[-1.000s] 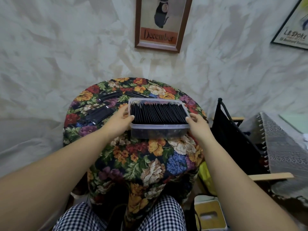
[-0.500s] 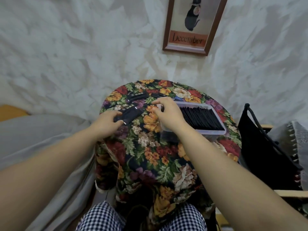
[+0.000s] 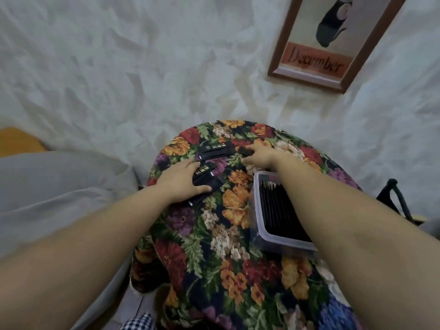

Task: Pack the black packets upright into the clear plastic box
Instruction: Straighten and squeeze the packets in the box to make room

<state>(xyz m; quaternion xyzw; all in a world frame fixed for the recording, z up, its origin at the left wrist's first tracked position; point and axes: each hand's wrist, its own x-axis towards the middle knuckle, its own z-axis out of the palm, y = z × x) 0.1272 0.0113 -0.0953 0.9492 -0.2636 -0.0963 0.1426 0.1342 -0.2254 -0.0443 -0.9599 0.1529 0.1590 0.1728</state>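
View: it has swung left since half a second ago, so the table now sits right of centre and more grey bedding (image 3: 59,186) shows at the left.
Wall (image 3: 119,67): white and crumpled-looking, behind everything.
Table (image 3: 238,234): round, under a floral cloth.
Framed picture (image 3: 316,63): upper right on the wall, reading "December".
Clear plastic box (image 3: 255,206): on the right of the table, its right part hidden under the right forearm. A second ago both hands held its ends; now neither touches it.
Boxed packets (image 3: 276,210): black, standing on edge in a tight row, top edges running near to far, parallel to the box's left wall.
Left hand (image 3: 182,181): lies on the loose pile as it did half a second ago, fingers fairly straight and spread, thumb stretched across the top packet, nothing clasped.
Right hand (image 3: 260,157): has left the box's far-left corner and reached to the far side of the table. It seems to pinch a small packet between thumb and fingertips, though blur softens this.
Loose pile (image 3: 208,183): flat, left of the box, long axis slanting from near left to far right.
Far packets (image 3: 215,150): flat, print upward, long axis left to right, just beyond the pile.
Small packet (image 3: 245,151): just right of the far packets, only its dark end showing.
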